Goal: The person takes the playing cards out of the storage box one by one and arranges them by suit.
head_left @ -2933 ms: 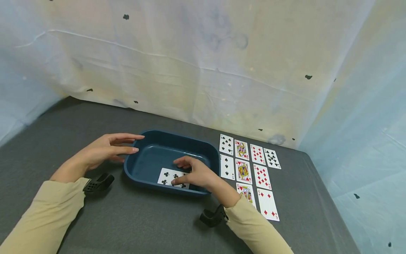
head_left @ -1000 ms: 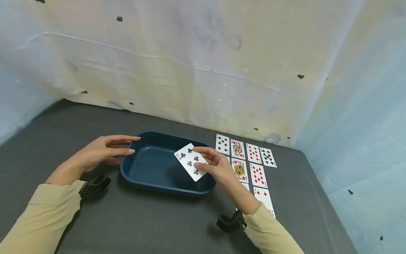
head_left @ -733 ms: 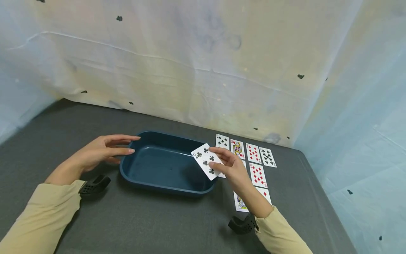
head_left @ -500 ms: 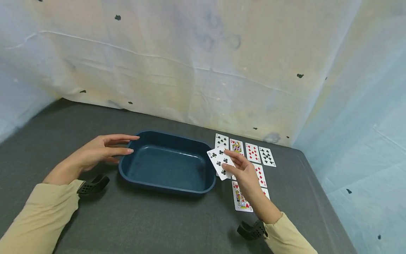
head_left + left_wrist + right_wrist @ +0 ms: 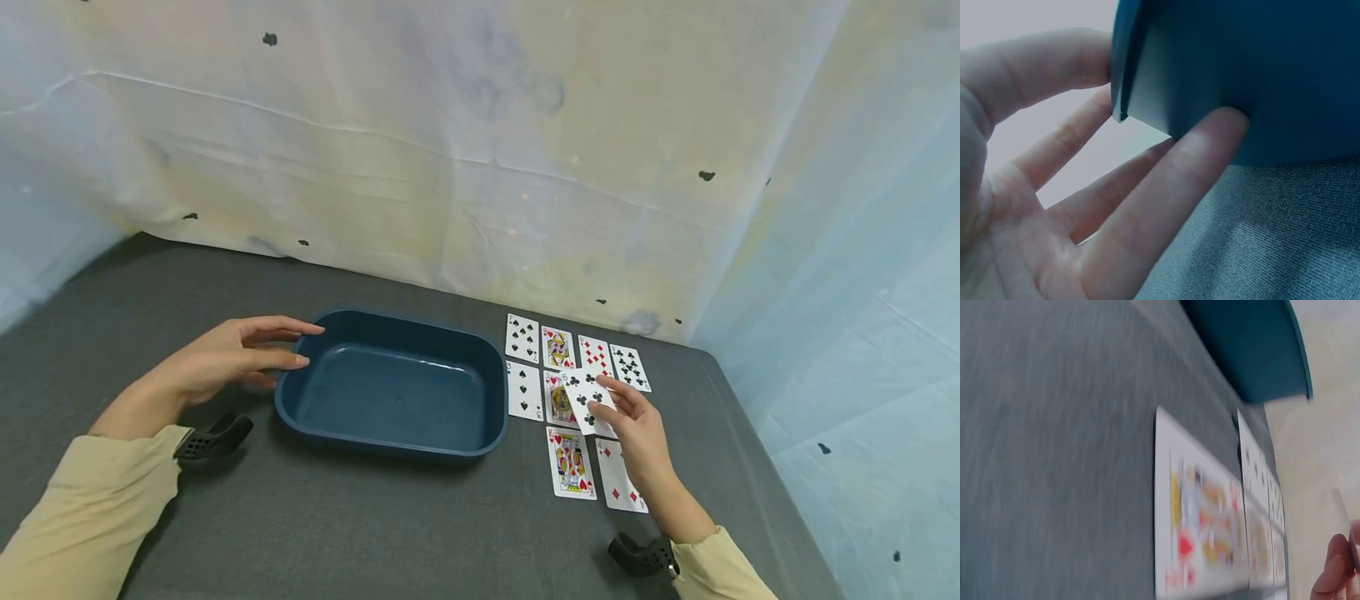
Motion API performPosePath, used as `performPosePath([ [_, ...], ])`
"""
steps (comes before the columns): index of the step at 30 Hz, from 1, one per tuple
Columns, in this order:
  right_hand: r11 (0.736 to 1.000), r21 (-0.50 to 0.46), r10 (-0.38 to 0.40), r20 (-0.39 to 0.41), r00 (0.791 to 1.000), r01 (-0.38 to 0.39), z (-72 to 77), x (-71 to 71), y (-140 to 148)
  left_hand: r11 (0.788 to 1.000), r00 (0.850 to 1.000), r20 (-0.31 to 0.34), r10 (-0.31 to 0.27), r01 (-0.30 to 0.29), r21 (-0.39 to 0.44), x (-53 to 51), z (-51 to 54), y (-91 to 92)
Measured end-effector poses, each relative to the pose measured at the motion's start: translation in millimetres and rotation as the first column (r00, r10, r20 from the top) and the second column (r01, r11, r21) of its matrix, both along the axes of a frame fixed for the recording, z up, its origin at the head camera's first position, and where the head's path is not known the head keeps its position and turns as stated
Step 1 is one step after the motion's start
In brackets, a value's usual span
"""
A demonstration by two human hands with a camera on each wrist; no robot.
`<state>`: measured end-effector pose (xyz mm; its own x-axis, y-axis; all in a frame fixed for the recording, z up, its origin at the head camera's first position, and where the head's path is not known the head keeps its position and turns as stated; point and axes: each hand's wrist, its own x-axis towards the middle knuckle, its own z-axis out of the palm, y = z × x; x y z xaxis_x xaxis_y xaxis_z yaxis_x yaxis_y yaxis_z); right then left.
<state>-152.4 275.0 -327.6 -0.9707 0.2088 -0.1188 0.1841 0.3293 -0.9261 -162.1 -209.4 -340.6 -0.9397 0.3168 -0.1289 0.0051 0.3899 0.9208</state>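
My right hand [image 5: 641, 437] pinches a six of clubs playing card [image 5: 587, 402] between thumb and fingers. It holds the card above the laid-out cards, partly covering a jack of hearts [image 5: 557, 398] and the card to its right. In the right wrist view, only fingertips [image 5: 1330, 575] and the held card's thin edge show. A dark blue tray [image 5: 390, 452] with nothing inside stands at centre. My left hand [image 5: 213, 362] is at its left end, fairly straight fingers touching the outer wall [image 5: 1297, 94] in the left wrist view.
Playing cards lie face up in columns right of the tray: spades [image 5: 522, 337] nearest it, then hearts with a king [image 5: 572, 462], diamonds with a four [image 5: 618, 475], and one club card [image 5: 631, 367]. A pale curtain [image 5: 420, 167] hangs behind the grey table [image 5: 337, 533].
My right hand took the six of clubs from the tray, lifted it and carried it rightward over the card columns. My left hand stays at the tray's left end.
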Motion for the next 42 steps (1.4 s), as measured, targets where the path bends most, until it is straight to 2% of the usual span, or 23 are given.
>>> performPosePath([
  [5, 0.997, 0.051, -0.066, 0.048, 0.997, 0.063, -2.4, -2.5, 23.5, 1.0, 1.0, -0.007, 0.0, 0.0, -0.001, 1.2, 1.0, -1.6],
  [13, 0.99, 0.054, -0.137, 0.089, 0.986, 0.133, -12.2, -6.5, 55.4, 1.0, 1.0, 0.012, 0.014, -0.014, 0.0, 2.4, 1.6, -1.5],
  [27, 0.966, 0.217, -0.172, 0.128, 0.977, 0.141, -17.6, -8.1, 89.9, 1.0, 1.0, 0.021, 0.006, -0.007, 0.025, 1.0, -0.7, -0.1],
  [29, 0.953, 0.278, -0.156, 0.121, 0.98, 0.117, -19.8, -8.8, 94.3, 1.0, 1.0, 0.02, 0.009, -0.01, 0.021, 0.8, -0.4, 0.2],
  [30, 0.941, 0.323, -0.14, 0.111, 0.984, 0.098, -20.9, -9.3, 96.3, 1.0, 1.0, 0.02, 0.011, -0.011, 0.019, 0.9, -0.2, 0.3],
  [32, 0.899, 0.435, -0.093, 0.088, 0.992, 0.046, -22.4, -10.1, 99.8, 1.0, 1.0, 0.021, 0.012, -0.012, 0.018, 0.6, 0.3, 0.6],
  [36, 0.777, 0.626, 0.038, 0.068, 0.997, -0.072, -22.3, -13.3, 102.5, 1.0, 1.0, 0.023, 0.012, -0.012, 0.02, 0.4, 1.0, 0.9],
  [40, 0.691, 0.71, 0.13, 0.062, 0.99, -0.135, -21.4, -14.8, 101.7, 1.0, 1.0, 0.027, 0.01, -0.01, 0.027, 0.4, 1.2, 0.8],
  [42, 0.672, 0.726, 0.152, 0.06, 0.987, -0.147, -21.5, -14.5, 101.9, 1.0, 1.0, 0.029, 0.008, -0.009, 0.029, 0.4, 1.0, 0.7],
])
